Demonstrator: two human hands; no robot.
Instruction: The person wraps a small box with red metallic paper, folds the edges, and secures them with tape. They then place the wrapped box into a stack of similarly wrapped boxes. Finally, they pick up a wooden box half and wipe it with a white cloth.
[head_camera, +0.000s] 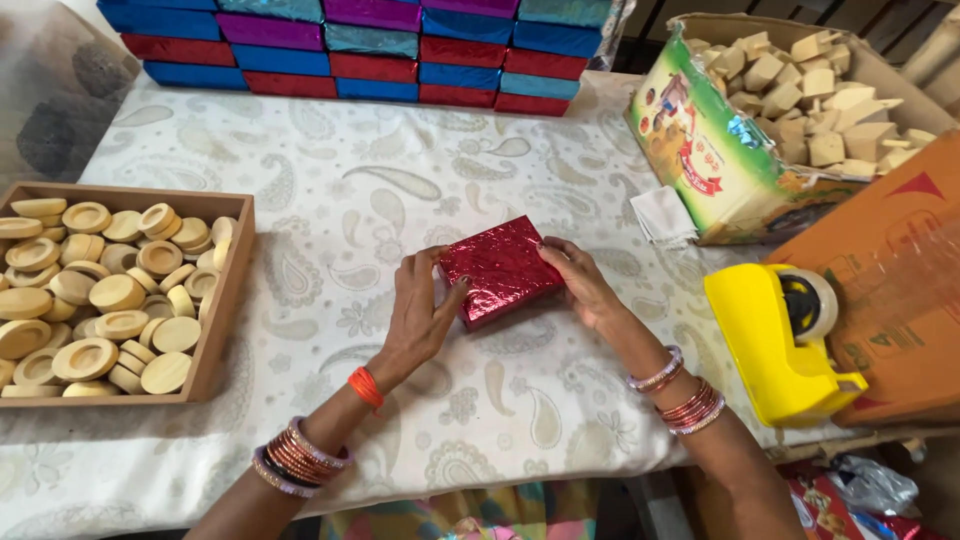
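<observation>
A small flat box wrapped in shiny red foil (500, 268) lies tilted on the paisley tablecloth (380, 190) in the middle of the view. My left hand (422, 315) presses against its left edge, fingers curled onto the wrapping. On the box's right side, my right hand (580, 283) grips the edge with its fingertips on the foil. Both wrists carry bangles.
A wooden tray (226, 312) with several round wooden discs stands at the left. Stacked foil-wrapped boxes (370, 50) in red, blue, teal and purple line the far edge. At the right are a carton of wooden blocks (800, 90), a yellow tape dispenser (775, 335), an orange carton (900, 240) and a folded white cloth (665, 215).
</observation>
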